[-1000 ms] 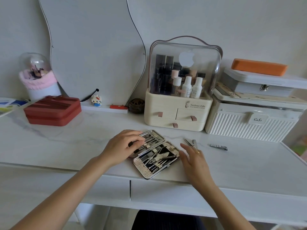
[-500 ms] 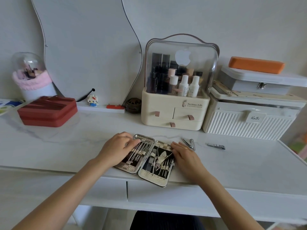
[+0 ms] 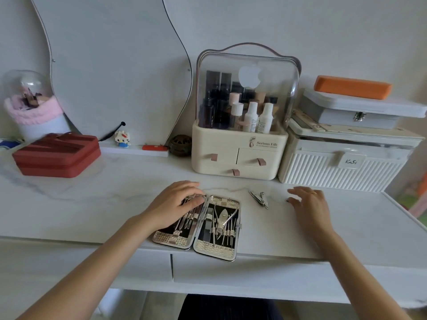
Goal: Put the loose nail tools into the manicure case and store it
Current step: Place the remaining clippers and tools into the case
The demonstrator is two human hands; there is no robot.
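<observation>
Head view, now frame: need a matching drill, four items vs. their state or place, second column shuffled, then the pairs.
Column 1:
1. manicure case
2. loose nail clipper
3. left hand
4. right hand

Column 2:
A. lies on the bare desk, between the case and the right hand, touched by neither
B. fingers spread over the desk, right of the clipper, holding nothing
C. lies open flat near the front desk edge, tools strapped inside
D. rests on the left half of the open case

Pairs: 1-C, 2-A, 3-D, 4-B
</observation>
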